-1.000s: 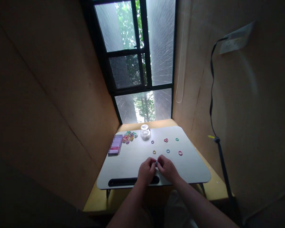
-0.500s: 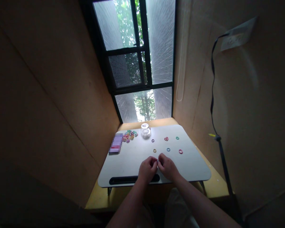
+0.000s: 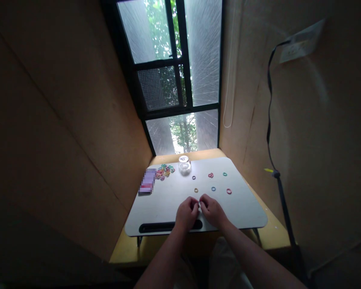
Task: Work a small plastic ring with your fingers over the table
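Note:
My left hand [image 3: 185, 214] and my right hand [image 3: 212, 210] meet fingertip to fingertip over the near middle of a small white lap table [image 3: 246, 208]. Both are closed in a pinch on one tiny item between them, too small to name. Just beyond the hands lie single small coloured rings: a yellow ring [image 3: 195, 190], a blue ring [image 3: 213, 188], a pink ring [image 3: 228, 191], a purple ring [image 3: 193, 177], a red ring [image 3: 210, 175] and a green ring [image 3: 224, 174].
A heap of coloured rings [image 3: 164, 171] lies at the table's far left beside a small clear jar [image 3: 184, 165]. A purple phone-like slab [image 3: 147, 182] rests on the left edge. Wooden walls close in both sides; a window [image 3: 180, 80] is ahead; a black cable [image 3: 270, 120] hangs on the right.
Only the view has shifted slightly. Both hands stay pinched together at the same spot over the table.

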{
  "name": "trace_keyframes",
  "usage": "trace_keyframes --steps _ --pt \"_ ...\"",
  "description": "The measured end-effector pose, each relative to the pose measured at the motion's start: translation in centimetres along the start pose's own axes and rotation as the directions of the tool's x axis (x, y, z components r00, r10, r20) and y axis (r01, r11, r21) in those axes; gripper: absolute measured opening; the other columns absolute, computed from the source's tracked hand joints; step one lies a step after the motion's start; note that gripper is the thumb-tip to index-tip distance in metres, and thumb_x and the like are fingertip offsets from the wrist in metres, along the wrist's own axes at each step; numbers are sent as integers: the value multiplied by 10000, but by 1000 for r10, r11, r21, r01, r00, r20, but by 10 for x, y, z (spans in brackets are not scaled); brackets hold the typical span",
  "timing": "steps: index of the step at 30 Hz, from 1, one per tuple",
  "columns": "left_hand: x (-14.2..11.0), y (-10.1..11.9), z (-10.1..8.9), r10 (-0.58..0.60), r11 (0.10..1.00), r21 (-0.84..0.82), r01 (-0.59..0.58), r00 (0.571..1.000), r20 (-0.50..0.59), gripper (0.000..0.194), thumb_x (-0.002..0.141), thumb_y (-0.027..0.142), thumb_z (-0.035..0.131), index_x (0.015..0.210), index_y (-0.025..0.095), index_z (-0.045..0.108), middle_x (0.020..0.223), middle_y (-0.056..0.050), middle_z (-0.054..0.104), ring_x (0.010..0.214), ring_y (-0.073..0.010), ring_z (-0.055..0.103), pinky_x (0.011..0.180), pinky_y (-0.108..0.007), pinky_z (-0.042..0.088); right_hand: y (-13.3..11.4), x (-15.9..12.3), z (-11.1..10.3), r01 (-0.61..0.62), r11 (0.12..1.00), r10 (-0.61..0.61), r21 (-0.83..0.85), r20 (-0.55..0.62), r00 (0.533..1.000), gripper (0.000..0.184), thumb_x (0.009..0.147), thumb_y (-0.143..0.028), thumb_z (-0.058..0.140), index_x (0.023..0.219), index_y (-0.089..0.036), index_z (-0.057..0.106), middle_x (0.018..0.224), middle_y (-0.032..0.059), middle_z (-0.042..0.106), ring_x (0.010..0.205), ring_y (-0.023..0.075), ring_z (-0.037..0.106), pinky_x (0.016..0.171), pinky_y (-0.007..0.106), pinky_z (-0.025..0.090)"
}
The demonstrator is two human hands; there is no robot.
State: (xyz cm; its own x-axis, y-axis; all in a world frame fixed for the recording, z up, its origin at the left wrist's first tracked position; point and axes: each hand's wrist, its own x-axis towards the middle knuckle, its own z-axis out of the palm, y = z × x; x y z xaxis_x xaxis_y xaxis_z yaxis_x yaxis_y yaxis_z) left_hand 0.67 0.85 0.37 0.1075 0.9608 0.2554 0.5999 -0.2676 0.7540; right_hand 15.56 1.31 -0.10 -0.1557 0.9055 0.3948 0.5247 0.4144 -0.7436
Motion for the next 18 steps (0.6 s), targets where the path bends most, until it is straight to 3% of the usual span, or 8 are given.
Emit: trace_keyframes --steps 18 --pt "-1 2 -1 -17 1000 -10 17 1000 0 100 836 252 526 805 190 598 721 17 628 662 -116 555 631 -234 376 2 0 2 5 999 -6 -45 -10 1000 38 783 -200 505 750 -209 521 648 -19 568 589 129 512 573 231 360"
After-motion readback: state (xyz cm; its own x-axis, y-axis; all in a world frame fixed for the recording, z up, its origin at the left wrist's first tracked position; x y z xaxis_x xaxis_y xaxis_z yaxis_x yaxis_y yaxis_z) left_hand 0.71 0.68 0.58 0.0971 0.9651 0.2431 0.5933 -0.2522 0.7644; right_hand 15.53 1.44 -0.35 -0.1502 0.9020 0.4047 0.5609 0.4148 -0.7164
